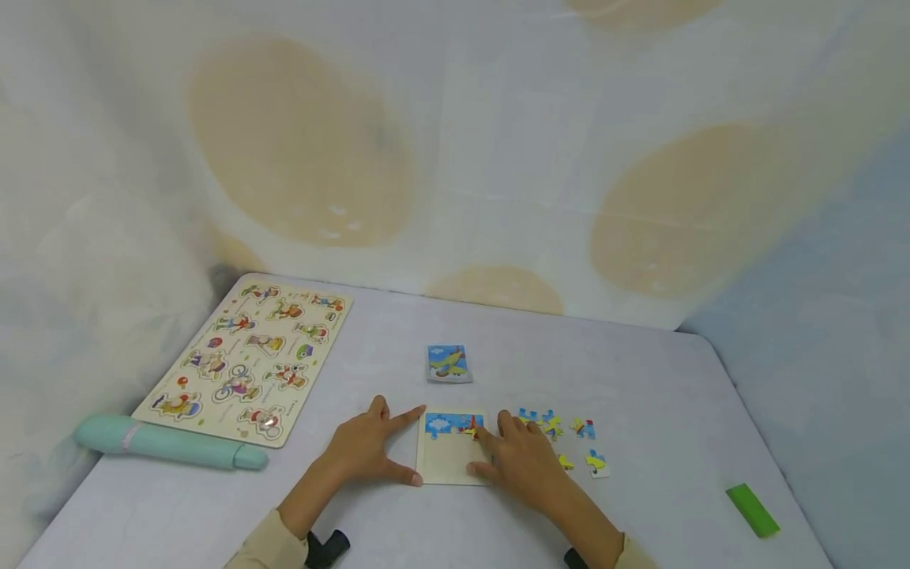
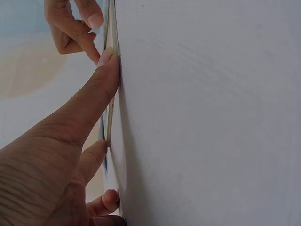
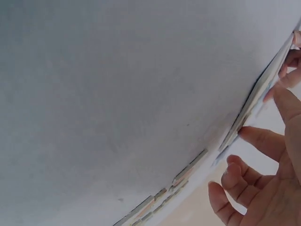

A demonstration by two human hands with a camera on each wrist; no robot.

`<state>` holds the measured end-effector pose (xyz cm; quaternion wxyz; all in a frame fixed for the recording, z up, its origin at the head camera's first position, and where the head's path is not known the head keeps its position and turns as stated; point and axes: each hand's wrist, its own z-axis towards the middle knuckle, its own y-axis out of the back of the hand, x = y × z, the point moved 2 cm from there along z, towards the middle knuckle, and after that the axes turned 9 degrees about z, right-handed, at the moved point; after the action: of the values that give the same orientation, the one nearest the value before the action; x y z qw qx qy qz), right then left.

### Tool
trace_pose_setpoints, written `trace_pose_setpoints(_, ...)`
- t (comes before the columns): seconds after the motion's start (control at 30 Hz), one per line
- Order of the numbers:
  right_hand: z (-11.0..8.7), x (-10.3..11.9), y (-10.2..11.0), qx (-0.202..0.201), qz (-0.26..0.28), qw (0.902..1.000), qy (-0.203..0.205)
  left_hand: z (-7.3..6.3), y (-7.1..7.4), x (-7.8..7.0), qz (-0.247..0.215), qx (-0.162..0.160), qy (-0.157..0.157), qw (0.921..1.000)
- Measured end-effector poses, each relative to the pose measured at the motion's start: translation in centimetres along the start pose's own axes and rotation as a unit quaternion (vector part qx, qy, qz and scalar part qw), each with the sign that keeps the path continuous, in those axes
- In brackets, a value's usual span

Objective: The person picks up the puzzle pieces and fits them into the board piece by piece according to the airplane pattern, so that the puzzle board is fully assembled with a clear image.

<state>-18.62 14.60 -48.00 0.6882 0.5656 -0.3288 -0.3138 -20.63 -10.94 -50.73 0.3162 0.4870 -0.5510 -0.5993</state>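
A small square puzzle board (image 1: 448,462) lies on the table, with joined blue sky pieces (image 1: 442,424) along its far edge and bare pale wood nearer me. My left hand (image 1: 355,449) spreads thumb and index finger along the board's left side, the index tip at the far corner and the thumb (image 2: 108,57) at the near one. My right hand (image 1: 528,468) touches a puzzle piece with red and yellow on it (image 1: 471,427) with the index finger, its thumb on the board's right part. Several loose puzzle pieces (image 1: 597,464) lie right of the board, some partly hidden behind that hand.
Beyond the board lies a small picture card or packet (image 1: 448,363) showing a yellow plane. At far left are a large board of cartoon figures (image 1: 245,356) and a mint-green rounded tube (image 1: 178,446). A green strip (image 1: 753,510) lies near the right table edge.
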Motion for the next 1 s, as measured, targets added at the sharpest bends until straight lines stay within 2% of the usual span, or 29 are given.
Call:
trace_pose_setpoints(0.27, 0.0, -0.1, 0.0, 0.006, 0.008, 0.9999, 0.006, 0.0, 0.1, -0.1, -0.002, -0.001, 0.008, 1.0000)
trace_pose_setpoints(0.57, 0.9, -0.1, 0.2, 0.023, 0.044, 0.9986, -0.021, 0.0, 0.2, 0.0, -0.002, 0.000, 0.006, 1.0000)
trace_pose_setpoints(0.67, 1.3, -0.5, 0.2, 0.022, 0.077, 0.9957, -0.047, -0.1, 0.2, 0.0, -0.002, 0.000, 0.005, 1.0000)
trace_pose_setpoints(0.8, 1.5, -1.1, 0.1, 0.013, 0.127, 0.9851, -0.115, -0.1, 0.2, 0.0, -0.001, 0.001, 0.007, 1.0000)
trace_pose_setpoints(0.9, 1.1, -1.8, 0.0, -0.007, 0.141, 0.9789, -0.148, -0.1, 0.2, -0.1, 0.001, 0.000, 0.006, 1.0000)
trace_pose_setpoints(1.0, 0.7, -2.6, -0.1, -0.023, 0.141, 0.9768, -0.160, -0.1, 0.3, -0.1, 0.001, -0.001, 0.004, 1.0000)
